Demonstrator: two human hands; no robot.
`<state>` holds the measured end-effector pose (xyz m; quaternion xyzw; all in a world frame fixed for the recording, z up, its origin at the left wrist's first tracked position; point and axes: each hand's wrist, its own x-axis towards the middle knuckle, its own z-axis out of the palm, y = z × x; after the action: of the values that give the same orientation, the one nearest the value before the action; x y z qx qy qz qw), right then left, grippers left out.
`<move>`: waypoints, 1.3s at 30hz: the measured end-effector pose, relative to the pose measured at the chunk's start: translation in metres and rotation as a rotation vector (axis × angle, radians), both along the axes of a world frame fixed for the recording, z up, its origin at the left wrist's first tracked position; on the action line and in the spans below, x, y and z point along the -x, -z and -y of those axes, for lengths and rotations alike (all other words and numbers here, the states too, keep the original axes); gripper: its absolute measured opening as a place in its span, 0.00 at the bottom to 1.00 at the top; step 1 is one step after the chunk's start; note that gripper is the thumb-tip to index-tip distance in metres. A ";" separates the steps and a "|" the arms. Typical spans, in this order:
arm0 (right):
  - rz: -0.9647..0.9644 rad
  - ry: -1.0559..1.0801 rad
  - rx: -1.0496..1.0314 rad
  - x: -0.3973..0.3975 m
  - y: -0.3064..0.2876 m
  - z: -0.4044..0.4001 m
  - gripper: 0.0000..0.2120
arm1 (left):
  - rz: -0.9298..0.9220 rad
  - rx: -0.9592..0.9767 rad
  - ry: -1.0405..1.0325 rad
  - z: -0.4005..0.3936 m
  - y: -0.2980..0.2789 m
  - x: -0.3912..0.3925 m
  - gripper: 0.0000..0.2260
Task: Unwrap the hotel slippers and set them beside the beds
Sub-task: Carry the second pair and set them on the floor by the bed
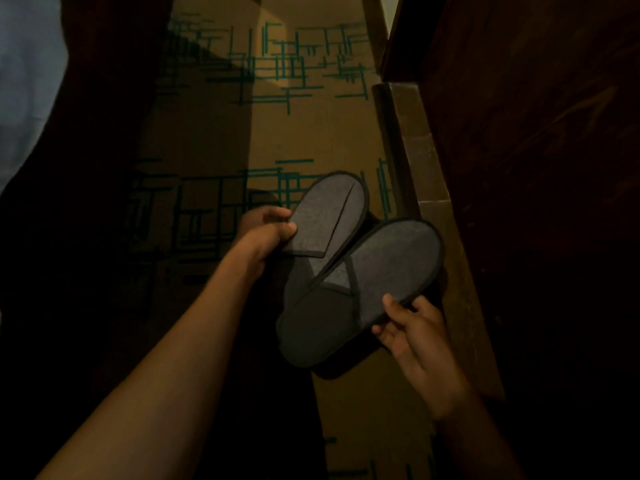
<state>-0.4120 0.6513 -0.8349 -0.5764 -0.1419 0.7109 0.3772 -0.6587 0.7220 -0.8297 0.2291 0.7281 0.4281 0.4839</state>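
Dim room, warm light on the floor. Left hand (268, 228) pinches the near edge of the upper slipper (329, 216), thumb on top and fingers curled under; from that grip the grey slipper runs up and to the right, its rounded end pointing away from the person. Right hand (412, 327) pinches the right edge of the lower slipper (360, 292), thumb on the top face, fingers underneath; from this grip the slipper stretches left and slightly toward the person, with a dark strap crossing its face just left of the thumb. The two slippers overlap between the hands, the lower one lying over the heel part of the upper one. Both are held in the air above the carpet (214, 133), tan with teal line patterns. Right of the right hand's grip stands a dark wooden panel (519, 168) with a tan baseboard (426, 174) along its foot. Far left of the left hand, pale bedding (24, 81) shows above a dark skirt.
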 end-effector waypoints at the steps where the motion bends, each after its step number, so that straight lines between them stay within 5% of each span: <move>1: 0.014 0.028 0.036 0.005 0.002 0.008 0.14 | -0.100 0.005 0.039 -0.003 0.002 0.001 0.12; 5: 0.051 0.124 0.209 0.024 0.008 0.038 0.35 | -0.317 0.026 0.192 -0.017 0.013 -0.005 0.12; 17: -0.020 0.255 0.440 0.049 0.028 0.063 0.22 | -0.657 -0.078 0.520 -0.033 0.035 -0.024 0.11; 25: -0.055 0.408 0.394 0.063 0.024 0.055 0.19 | -0.752 -0.223 0.643 -0.029 0.041 -0.028 0.11; 31: -0.051 0.353 0.399 0.069 0.020 0.049 0.16 | -0.770 -0.247 0.716 -0.034 0.042 -0.029 0.12; 39: 0.161 -0.004 0.441 0.060 0.023 0.039 0.19 | -0.865 -0.231 0.734 -0.034 0.044 -0.027 0.12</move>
<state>-0.4719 0.6122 -0.8583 -0.6994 -0.0138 0.6772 0.2281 -0.6314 0.7558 -0.8737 0.6720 0.6811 0.1766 0.2310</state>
